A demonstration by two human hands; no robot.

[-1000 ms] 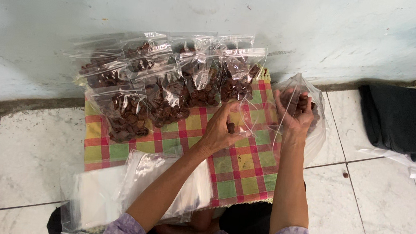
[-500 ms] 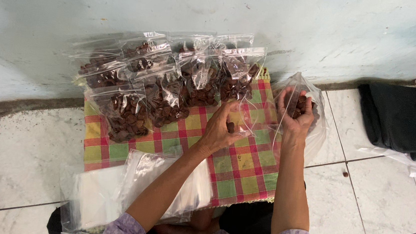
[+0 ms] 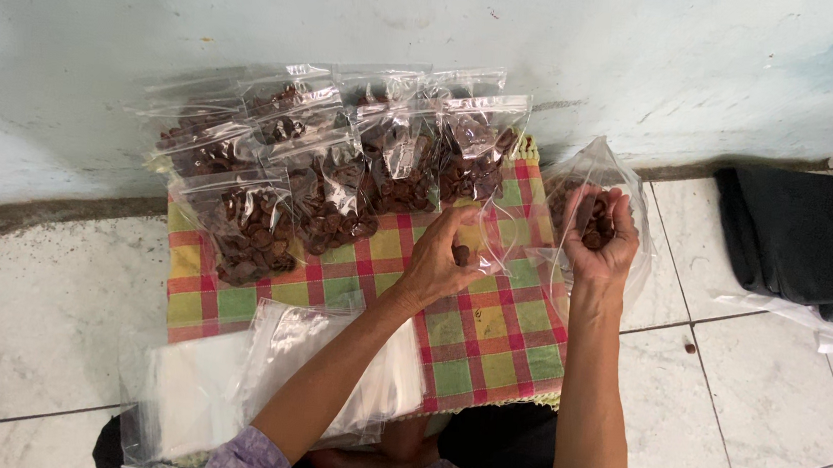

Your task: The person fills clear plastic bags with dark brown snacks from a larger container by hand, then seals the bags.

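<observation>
left hand (image 3: 439, 261): pinches a small clear bag (image 3: 484, 245) open over the checked cloth (image 3: 487, 341).
right hand (image 3: 597, 235): cupped around brown pieces (image 3: 594, 219) inside the big bag (image 3: 592, 179).
tip: keep the mouth wide, drop few.

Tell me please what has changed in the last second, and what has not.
The right hand dipped deeper into the large clear bag and now cups brown pieces. The left hand barely moved; its grip stays on a small clear bag. The filled bags, checked cloth and empty bags lie unchanged.
</observation>
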